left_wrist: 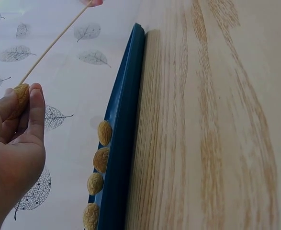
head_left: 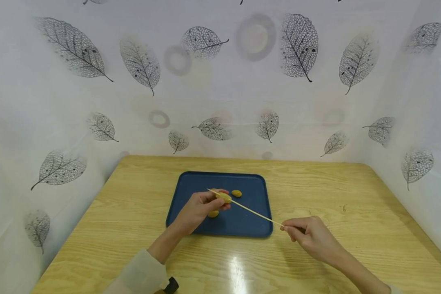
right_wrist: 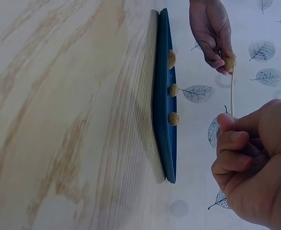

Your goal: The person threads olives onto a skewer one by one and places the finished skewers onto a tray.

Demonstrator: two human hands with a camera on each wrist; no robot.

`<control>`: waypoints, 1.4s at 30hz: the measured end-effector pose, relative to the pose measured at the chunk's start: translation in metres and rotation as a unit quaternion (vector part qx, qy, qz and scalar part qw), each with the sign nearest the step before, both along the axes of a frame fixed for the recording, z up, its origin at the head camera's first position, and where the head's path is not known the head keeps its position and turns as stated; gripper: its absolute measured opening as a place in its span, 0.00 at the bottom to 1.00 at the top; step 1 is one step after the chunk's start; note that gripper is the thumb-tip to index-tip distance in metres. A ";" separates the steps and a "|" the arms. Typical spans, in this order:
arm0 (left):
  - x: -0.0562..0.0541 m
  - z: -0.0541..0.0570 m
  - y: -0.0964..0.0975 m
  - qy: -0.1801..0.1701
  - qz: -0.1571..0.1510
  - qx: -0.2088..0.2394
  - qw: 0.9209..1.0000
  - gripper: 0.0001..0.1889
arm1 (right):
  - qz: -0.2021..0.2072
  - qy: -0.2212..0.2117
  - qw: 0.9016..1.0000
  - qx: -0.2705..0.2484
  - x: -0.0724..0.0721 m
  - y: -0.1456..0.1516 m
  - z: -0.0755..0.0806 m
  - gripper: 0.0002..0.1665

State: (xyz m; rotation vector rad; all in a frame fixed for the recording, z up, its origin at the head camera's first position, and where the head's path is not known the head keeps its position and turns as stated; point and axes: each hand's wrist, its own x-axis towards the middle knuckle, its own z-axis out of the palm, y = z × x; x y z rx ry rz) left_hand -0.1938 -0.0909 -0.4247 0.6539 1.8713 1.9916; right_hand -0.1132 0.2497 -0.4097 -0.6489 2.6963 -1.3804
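Observation:
Above the blue tray [head_left: 250, 226], my left hand [head_left: 198, 210] pinches a wrinkled yellow-brown dried fruit [head_left: 225, 197] between thumb and fingers. My right hand [head_left: 314, 239] grips one end of a thin bamboo skewer [head_left: 255, 212] to the right of the tray. The skewer's far end reaches the held fruit, and its tip shows past it in the head view; whether it pierces the fruit or lies across it I cannot tell. In the left wrist view the skewer [left_wrist: 54, 43] meets the top of the held fruit [left_wrist: 21, 99].
Several more dried fruits lie on the tray, among them one at the back [head_left: 237, 193] and one below the left hand [head_left: 213, 213]. The tray sits on a wooden table [head_left: 316, 188], bordered by a leaf-patterned white cloth [head_left: 220, 90].

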 end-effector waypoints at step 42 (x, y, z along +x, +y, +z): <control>0.004 0.000 0.002 -0.004 -0.001 -0.001 1.000 0.20 | -0.009 -0.029 1.000 -0.005 -0.004 -0.016 0.004 0.09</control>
